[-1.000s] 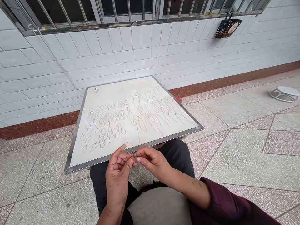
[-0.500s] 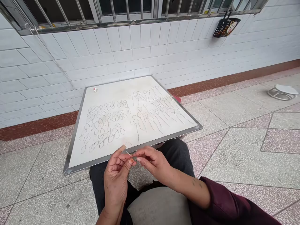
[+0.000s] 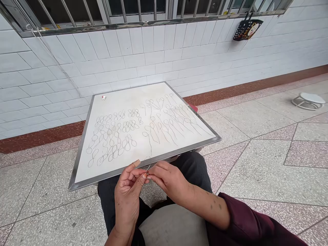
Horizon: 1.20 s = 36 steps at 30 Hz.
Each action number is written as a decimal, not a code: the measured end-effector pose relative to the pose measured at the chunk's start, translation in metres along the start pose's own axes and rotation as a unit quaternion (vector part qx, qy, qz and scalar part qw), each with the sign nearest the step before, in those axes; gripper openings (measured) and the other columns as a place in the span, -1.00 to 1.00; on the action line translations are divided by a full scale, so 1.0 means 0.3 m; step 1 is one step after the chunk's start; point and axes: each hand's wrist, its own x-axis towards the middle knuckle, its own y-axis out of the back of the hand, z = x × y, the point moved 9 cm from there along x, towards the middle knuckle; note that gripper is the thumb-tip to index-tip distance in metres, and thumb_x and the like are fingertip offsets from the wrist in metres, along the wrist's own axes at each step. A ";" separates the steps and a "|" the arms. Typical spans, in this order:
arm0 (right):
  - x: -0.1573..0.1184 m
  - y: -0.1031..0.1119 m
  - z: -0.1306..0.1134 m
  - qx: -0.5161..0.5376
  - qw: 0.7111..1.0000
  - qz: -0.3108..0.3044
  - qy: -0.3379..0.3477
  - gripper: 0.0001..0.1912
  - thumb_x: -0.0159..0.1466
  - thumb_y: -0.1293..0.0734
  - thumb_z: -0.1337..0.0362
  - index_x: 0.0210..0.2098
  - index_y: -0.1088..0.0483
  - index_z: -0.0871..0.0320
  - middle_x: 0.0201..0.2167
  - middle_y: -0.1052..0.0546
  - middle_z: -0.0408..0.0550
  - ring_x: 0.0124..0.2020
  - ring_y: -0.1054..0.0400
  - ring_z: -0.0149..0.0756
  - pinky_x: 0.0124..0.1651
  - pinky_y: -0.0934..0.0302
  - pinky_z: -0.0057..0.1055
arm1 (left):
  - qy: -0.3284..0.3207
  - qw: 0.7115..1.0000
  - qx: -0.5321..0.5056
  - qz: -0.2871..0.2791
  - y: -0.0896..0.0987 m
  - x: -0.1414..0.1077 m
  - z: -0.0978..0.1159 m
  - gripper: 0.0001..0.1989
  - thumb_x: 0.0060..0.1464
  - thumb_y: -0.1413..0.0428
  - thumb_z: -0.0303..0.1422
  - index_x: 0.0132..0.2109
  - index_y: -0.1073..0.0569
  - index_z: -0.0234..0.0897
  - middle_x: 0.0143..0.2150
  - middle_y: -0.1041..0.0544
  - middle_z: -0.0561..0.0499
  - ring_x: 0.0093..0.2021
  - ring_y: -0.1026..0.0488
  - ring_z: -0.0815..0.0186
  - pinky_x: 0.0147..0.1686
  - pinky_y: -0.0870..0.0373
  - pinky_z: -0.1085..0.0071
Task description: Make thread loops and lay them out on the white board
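Observation:
Thin looped wire [image 3: 148, 167] is pinched between my two hands, just beyond the near edge of a white table [image 3: 123, 99] with a grey rim. My left hand [image 3: 130, 191] grips it between thumb and finger; a tan wrap covers one fingertip. Closed on the same wire, my right hand [image 3: 167, 177] meets the left fingertips. The wire's lower part is hidden by my fingers. On the table lie several figure-eight wire loops [image 3: 112, 153] at the left and several single loops with long tails [image 3: 166, 126] at the right.
A small white and red item [image 3: 104, 98] sits at the table's far left corner. Behind stands a tiled wall [image 3: 143, 61] with a barred window. A dark basket [image 3: 247, 29] hangs there. A low white stool [image 3: 309, 100] stands on the floor at the right. My knees are under the near edge.
My right hand has rotated and closed in against the left fingertips. The wire loop above my fingers has tilted to the right, and the loop below them no longer shows.

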 end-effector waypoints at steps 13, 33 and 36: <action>-0.004 0.012 0.024 -0.010 0.999 0.008 -0.045 -0.86 0.39 -0.29 0.32 -0.27 -0.49 0.06 -0.40 -0.52 -0.09 -0.32 -0.40 -0.29 -0.30 -0.28 -0.40 | 0.005 0.999 0.046 -0.007 0.007 0.007 -0.009 -0.60 -0.04 -0.37 -0.27 -0.02 -0.58 -0.21 -0.33 -0.60 0.05 -0.35 -0.50 0.35 -0.25 -0.48 0.41; -0.026 -0.066 0.146 0.439 0.875 -0.024 -0.205 -0.71 0.31 -0.39 0.13 -0.01 -0.44 0.05 -0.37 -0.48 -0.20 -0.43 -0.39 -0.45 -0.37 -0.36 -0.48 | 0.111 0.987 0.037 -0.112 -0.035 0.012 -0.037 -0.61 0.02 -0.34 -0.25 0.02 -0.58 -0.18 -0.38 -0.54 0.03 -0.30 -0.44 0.33 -0.37 -0.45 0.48; -0.023 -0.068 0.150 0.452 0.868 -0.022 -0.205 -0.70 0.27 -0.43 0.16 -0.02 -0.47 0.04 -0.30 -0.52 -0.16 -0.38 -0.39 -0.44 -0.38 -0.35 -0.50 | 0.107 0.985 0.054 -0.126 -0.042 0.006 -0.030 -0.63 0.05 -0.32 -0.23 0.02 -0.58 -0.18 -0.39 -0.54 0.03 -0.30 -0.44 0.32 -0.38 -0.44 0.48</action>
